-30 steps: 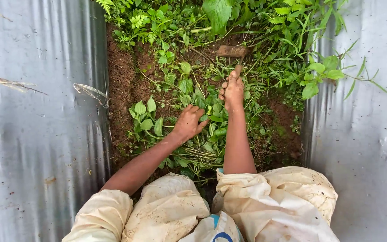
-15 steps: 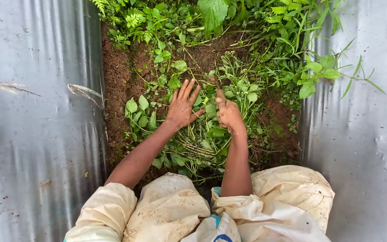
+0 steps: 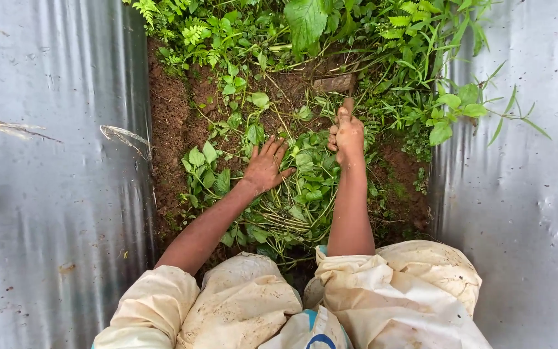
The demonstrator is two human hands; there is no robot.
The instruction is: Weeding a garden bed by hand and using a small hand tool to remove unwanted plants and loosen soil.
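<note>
weeds (image 3: 295, 187) lay in a loose green pile on the strip of brown soil (image 3: 169, 123) between two sheets of corrugated metal, the left sheet (image 3: 53, 194) and the right sheet (image 3: 524, 213) both grey, shiny and flecked with mud. we saw no package, label or sign anywhere in the bed; the only marked thing was a small blue and white patch (image 3: 318, 336) on the clothing at the bottom edge, round in shape and half cut off by the frame. our left hand (image 3: 265, 168) rested palm down on the pile, fingers spread wide and flat on the leaves, gripping nothing. our right hand (image 3: 347, 132) reached further out, at the far edge of the pile, with the index finger stretched forward and the other fingers curled in; whether it pinched a stem under them we could not tell. cream sleeves (image 3: 247, 304), stained with earth, covered our upper arms, and the forearms were bare. rooted ferns and broad leaves (image 3: 305, 26) crowded the far end of the bed, and a small flat stone (image 3: 334, 83) sat just beyond the right fingertips.

compared with half a second before, the right hand had moved forward and away from the left, so the two hands, then nearly side by side on the pile, were now apart. the left hand had stayed on the pile with the same open spread.
</note>
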